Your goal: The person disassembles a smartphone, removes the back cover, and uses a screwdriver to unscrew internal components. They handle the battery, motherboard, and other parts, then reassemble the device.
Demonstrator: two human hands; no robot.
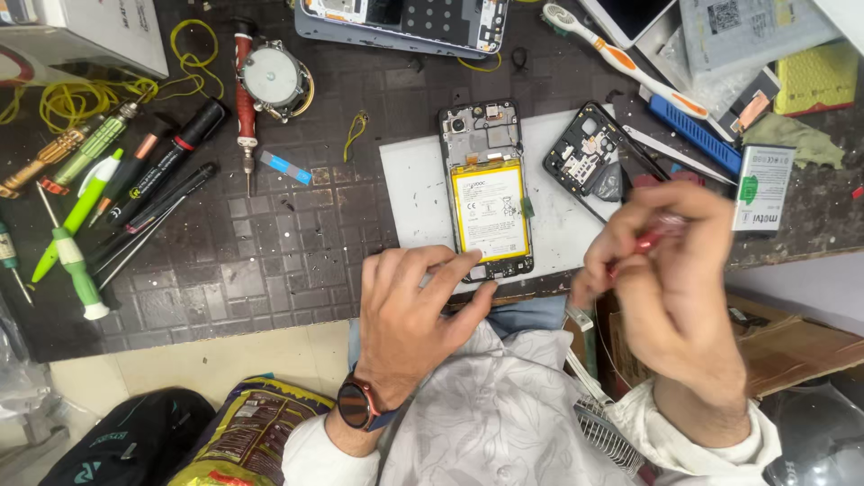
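A: Where is the opened phone (487,191)?
B: On a white mat (414,193) on the tabletop (270,243), yellow battery (490,212) inside. Left hand (409,315) fingers press its lower edge; right hand (670,270) fingers pinch a red tool (646,241).

A dark, grid-patterned bench (270,243) carries a white mat (414,193) under an opened phone (487,191), screwdrivers (81,261) and pens (162,166) at left, yellow wire (63,99), a round motor (273,79), and a toothbrush (612,56).
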